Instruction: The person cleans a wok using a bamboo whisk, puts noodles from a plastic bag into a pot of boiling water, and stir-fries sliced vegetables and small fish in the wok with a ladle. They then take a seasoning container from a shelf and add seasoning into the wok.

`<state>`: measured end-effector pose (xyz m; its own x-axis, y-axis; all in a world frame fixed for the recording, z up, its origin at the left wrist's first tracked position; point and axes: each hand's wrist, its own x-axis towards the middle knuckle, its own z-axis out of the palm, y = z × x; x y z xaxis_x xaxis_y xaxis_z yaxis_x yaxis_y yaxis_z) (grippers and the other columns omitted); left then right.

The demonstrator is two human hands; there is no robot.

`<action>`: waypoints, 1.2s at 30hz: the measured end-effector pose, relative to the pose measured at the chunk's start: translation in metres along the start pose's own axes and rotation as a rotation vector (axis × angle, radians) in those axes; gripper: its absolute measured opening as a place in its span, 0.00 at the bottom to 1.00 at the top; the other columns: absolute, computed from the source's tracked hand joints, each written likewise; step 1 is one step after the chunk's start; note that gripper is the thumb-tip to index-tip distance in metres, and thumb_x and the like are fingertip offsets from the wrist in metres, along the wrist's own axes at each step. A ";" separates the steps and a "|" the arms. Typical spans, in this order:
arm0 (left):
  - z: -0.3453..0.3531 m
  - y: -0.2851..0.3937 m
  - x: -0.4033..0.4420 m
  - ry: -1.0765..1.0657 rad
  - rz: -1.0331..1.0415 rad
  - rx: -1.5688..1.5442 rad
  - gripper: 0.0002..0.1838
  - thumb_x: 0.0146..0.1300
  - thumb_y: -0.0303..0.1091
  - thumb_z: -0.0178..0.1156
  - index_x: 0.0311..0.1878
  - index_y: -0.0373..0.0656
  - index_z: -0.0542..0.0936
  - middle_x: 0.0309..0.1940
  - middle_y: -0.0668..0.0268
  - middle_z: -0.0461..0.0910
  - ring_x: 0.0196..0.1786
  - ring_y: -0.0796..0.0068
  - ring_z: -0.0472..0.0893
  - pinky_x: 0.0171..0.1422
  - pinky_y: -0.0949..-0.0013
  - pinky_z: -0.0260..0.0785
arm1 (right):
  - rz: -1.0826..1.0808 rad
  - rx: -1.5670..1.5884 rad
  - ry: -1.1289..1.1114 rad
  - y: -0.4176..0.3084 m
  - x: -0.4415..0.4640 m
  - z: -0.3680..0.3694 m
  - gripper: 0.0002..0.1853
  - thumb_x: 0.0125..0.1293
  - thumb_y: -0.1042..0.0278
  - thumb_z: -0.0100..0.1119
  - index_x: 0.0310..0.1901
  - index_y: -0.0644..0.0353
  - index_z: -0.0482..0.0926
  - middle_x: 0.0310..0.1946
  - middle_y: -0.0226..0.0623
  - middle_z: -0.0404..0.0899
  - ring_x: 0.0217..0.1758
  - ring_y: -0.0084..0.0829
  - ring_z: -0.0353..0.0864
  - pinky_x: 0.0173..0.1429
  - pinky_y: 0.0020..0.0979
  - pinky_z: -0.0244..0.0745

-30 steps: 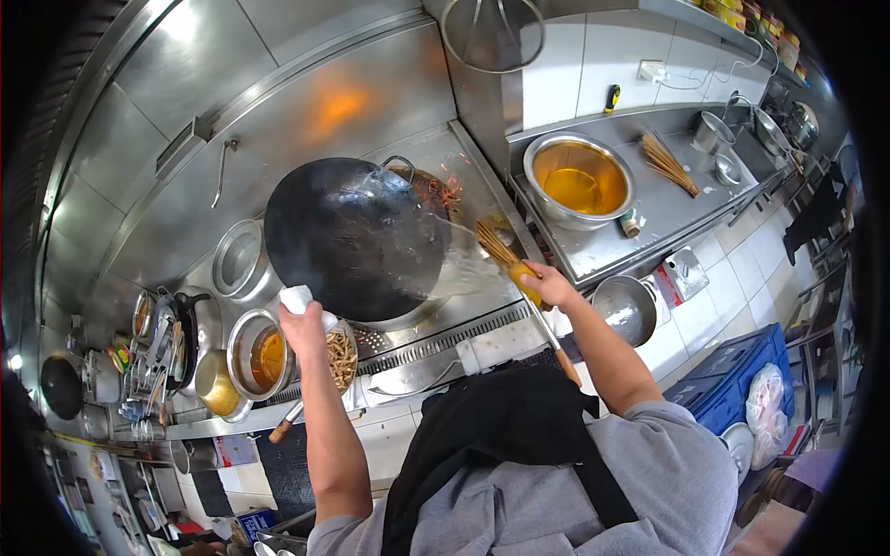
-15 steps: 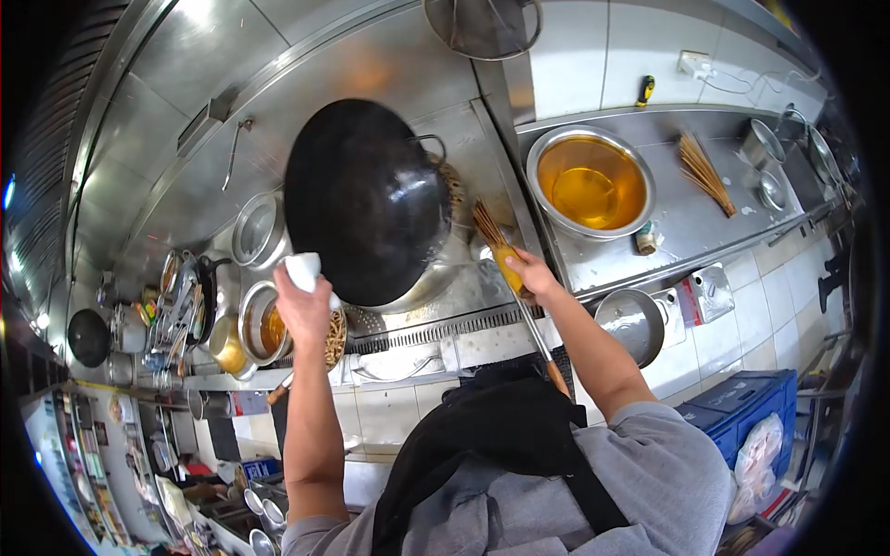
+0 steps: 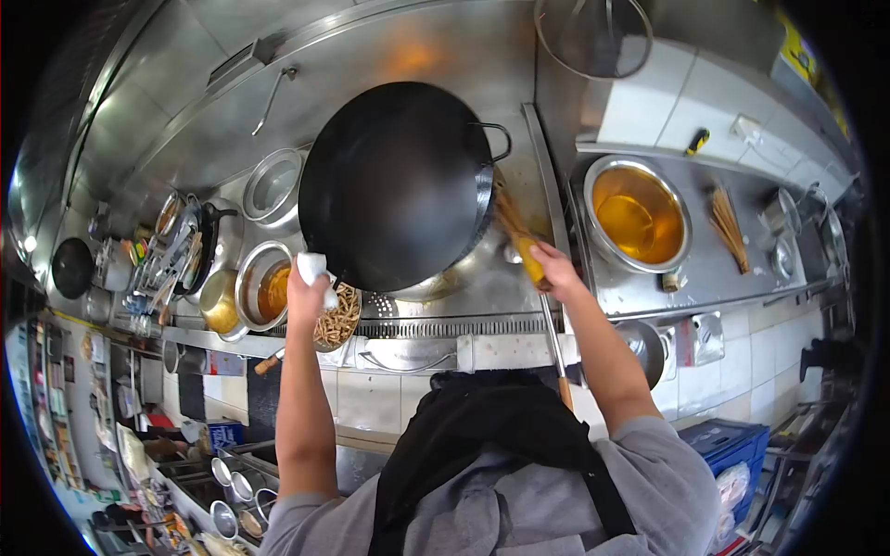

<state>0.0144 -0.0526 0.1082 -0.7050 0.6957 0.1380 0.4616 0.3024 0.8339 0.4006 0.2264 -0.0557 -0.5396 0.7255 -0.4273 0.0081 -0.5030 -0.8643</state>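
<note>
A large round black metal wok [image 3: 394,185] stands over the steel stove top [image 3: 524,171], its loop handle at the far right. The left hand [image 3: 304,295] grips a folded white cloth [image 3: 313,266] at the wok's near left rim. The right hand [image 3: 554,271] is closed around a tan bamboo-bristle brush with a yellow handle [image 3: 533,265], bristles just beside the right rim; whether they touch is unclear. Farther right sits a round steel bowl of amber liquid [image 3: 685,232].

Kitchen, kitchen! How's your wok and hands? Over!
Left hand holding white cloth at wok. Right hand gripping bamboo brush. Metal bowl close by left hand.
</note>
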 end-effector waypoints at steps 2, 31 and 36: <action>-0.005 -0.036 0.029 0.006 -0.131 -0.175 0.16 0.53 0.28 0.59 0.47 0.36 0.76 0.34 0.63 0.80 0.34 0.70 0.80 0.41 0.64 0.74 | -0.099 -0.066 0.041 -0.024 -0.026 -0.010 0.29 0.72 0.54 0.59 0.71 0.51 0.68 0.42 0.31 0.80 0.33 0.24 0.78 0.29 0.33 0.75; -0.011 -0.238 -0.142 -0.196 -0.205 0.182 0.33 0.48 0.31 0.71 0.62 0.49 0.78 0.51 0.54 0.80 0.57 0.54 0.79 0.64 0.59 0.71 | 0.137 -1.057 -0.014 0.095 -0.109 0.029 0.33 0.67 0.65 0.62 0.73 0.53 0.64 0.33 0.31 0.73 0.29 0.24 0.76 0.28 0.27 0.74; 0.035 -0.239 -0.141 -0.044 -0.245 0.222 0.29 0.50 0.23 0.67 0.58 0.52 0.81 0.51 0.54 0.81 0.55 0.51 0.80 0.64 0.57 0.72 | 0.065 -0.951 -0.084 0.085 -0.122 0.014 0.30 0.67 0.69 0.60 0.71 0.55 0.67 0.33 0.29 0.75 0.31 0.20 0.77 0.32 0.25 0.73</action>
<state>0.0224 -0.2006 -0.1291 -0.7875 0.6112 -0.0796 0.3909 0.5950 0.7022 0.4554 0.0884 -0.0736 -0.5727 0.6547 -0.4933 0.7007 0.0786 -0.7091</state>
